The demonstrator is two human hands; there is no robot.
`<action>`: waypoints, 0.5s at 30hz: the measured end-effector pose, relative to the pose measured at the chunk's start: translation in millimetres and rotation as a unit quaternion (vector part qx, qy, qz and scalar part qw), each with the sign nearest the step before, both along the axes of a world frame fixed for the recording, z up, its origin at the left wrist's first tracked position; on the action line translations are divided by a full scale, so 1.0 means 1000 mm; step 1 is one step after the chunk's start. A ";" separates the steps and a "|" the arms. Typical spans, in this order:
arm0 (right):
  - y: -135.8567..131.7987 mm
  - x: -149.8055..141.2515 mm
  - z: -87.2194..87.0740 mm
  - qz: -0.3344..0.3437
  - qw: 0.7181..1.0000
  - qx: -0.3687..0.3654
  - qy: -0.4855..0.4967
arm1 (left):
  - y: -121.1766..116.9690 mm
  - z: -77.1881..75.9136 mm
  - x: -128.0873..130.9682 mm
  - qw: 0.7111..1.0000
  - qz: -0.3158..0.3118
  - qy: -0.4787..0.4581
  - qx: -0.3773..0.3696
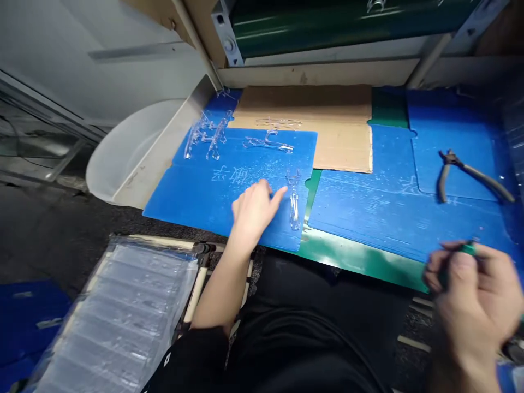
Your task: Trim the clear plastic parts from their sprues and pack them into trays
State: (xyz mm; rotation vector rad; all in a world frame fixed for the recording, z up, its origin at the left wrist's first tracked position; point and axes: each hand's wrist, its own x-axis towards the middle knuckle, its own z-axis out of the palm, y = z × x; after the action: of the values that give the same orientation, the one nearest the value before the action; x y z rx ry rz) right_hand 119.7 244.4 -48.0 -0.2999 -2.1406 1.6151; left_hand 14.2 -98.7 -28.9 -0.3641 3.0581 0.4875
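Glossy clear plastic parts (293, 210), matt blue plastic board (192, 202), brown cardboard (339, 147)

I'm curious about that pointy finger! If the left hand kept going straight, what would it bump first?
The left hand would probably reach the small clear plastic piece first, lying on the blue plastic sheet just past its index finger. The hand's height is hard to judge.

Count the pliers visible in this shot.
1. The pliers lie on the blue board at the right. The green thing in the right hand is mostly covered, so it could be another pair.
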 end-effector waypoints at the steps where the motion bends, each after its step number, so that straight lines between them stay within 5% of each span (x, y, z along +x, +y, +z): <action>1: -0.011 -0.001 0.001 0.023 1.000 -0.010 0.006 | 0.011 -0.003 -0.018 0.999 -0.022 -0.026 0.004; 4: -0.040 -0.012 0.001 0.110 0.993 0.009 -0.035 | 0.033 -0.011 -0.053 0.996 -0.051 -0.033 0.064; 6: -0.050 -0.016 0.001 0.155 0.986 0.015 -0.067 | 0.036 -0.013 -0.052 0.981 -0.078 0.016 0.178; 10: -0.054 -0.013 0.005 0.230 0.967 0.003 -0.109 | 0.033 -0.009 -0.001 0.869 -0.203 0.044 0.449; 12: -0.053 -0.010 0.011 0.247 0.961 0.021 -0.119 | 0.031 -0.006 0.028 0.854 -0.253 0.046 0.453; 15: -0.055 -0.010 0.022 0.268 0.954 0.082 -0.104 | 0.031 -0.002 0.054 0.861 -0.343 0.120 0.356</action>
State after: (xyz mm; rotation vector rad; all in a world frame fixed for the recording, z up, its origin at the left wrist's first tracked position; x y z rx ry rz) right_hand 110.1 189.6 -25.9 0.1941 -2.6656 1.7213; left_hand 68.3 -68.1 -30.7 0.8203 2.6271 1.5635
